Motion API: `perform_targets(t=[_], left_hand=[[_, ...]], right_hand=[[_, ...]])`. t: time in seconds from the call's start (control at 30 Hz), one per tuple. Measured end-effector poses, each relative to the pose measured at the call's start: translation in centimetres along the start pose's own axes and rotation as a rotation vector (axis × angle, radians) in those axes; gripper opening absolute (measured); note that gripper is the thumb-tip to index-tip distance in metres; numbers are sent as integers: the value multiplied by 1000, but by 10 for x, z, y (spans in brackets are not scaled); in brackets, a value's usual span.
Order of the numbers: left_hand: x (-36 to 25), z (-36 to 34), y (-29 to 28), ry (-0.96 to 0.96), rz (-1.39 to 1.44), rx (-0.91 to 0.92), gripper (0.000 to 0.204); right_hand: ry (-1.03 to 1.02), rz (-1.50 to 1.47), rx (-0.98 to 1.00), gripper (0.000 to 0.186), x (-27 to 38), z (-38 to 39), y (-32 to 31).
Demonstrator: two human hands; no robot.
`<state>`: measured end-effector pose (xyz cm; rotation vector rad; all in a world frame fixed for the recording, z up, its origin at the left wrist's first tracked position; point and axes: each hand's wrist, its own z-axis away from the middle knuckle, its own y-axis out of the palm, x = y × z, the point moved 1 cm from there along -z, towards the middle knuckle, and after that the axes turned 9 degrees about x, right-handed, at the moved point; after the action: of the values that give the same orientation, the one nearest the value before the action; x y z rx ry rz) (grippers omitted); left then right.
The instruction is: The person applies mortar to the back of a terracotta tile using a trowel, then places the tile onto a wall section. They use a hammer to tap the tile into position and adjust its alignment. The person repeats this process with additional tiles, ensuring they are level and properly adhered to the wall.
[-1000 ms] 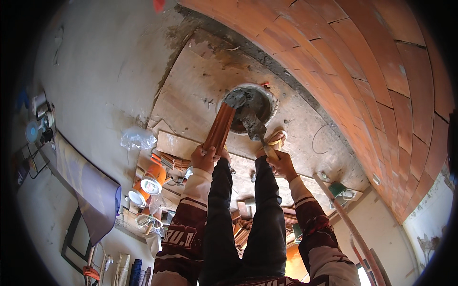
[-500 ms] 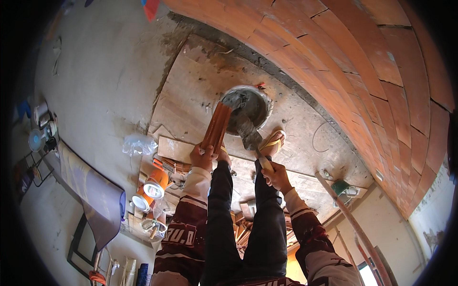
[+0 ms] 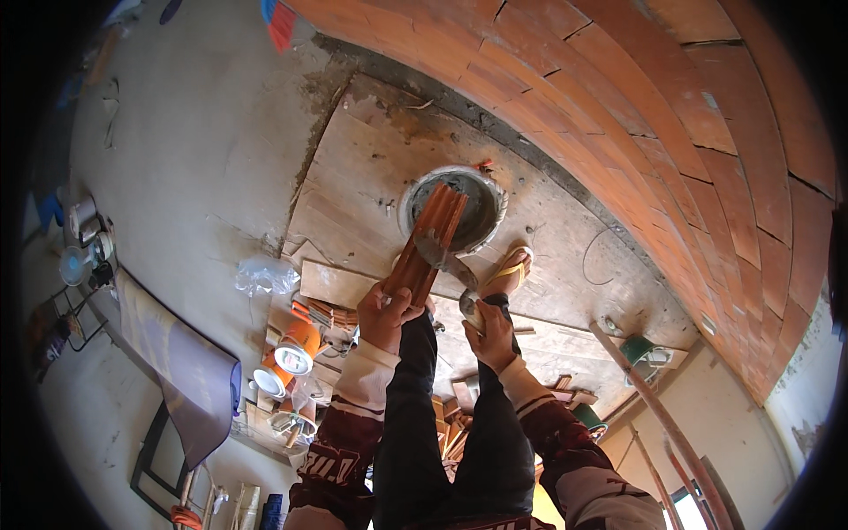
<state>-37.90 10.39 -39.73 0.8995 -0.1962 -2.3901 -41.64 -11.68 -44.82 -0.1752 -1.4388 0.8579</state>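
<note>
My left hand (image 3: 385, 320) grips the near end of a long, ribbed terracotta piece (image 3: 440, 228), which reaches up over a round bucket (image 3: 496, 201) of wet grey mortar (image 3: 480, 199). My right hand (image 3: 488, 336) is closed on the handle of a trowel (image 3: 455, 269). The trowel's mortar-smeared blade lies across the lower half of the piece; whether it touches the surface I cannot tell. The bucket sits on a stained board (image 3: 336, 177), and my sandalled foot (image 3: 505, 272) is just below it, to the right.
An orange brick wall (image 3: 671, 106) curves along the right, beside a long pole (image 3: 645, 389). Orange buckets (image 3: 297, 344), offcuts and a crumpled plastic bag (image 3: 265, 276) lie at the lower left, near a purple-grey sheet (image 3: 177, 344). Wooden pieces (image 3: 455, 406) lie behind my legs.
The ribbed piece has shifted right and is more upright over the bucket. My right hand has moved down and left, bringing the trowel blade from the bucket onto the piece.
</note>
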Motion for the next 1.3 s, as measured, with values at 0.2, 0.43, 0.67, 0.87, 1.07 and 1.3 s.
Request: perform_targets(t=[0.2, 0.43, 0.67, 0.87, 1.07, 1.3], left_hand=[[-33, 10, 20, 35, -12, 18, 35], [-24, -1, 4, 19, -38, -39, 32], [-13, -16, 1, 79, 3, -80, 30], [-4, -26, -30, 38, 60, -74, 37], [16, -13, -64, 87, -57, -84, 48], [39, 20, -96, 91, -88, -192, 45]], right_hand=[[5, 65, -44, 58, -11, 6, 33], [4, 96, 43, 56, -9, 17, 20], [46, 104, 99, 51, -5, 44, 16], [235, -11, 128, 46, 3, 57, -8], [356, 340, 300, 38, -53, -24, 6], [496, 567, 543, 25, -90, -158, 25]])
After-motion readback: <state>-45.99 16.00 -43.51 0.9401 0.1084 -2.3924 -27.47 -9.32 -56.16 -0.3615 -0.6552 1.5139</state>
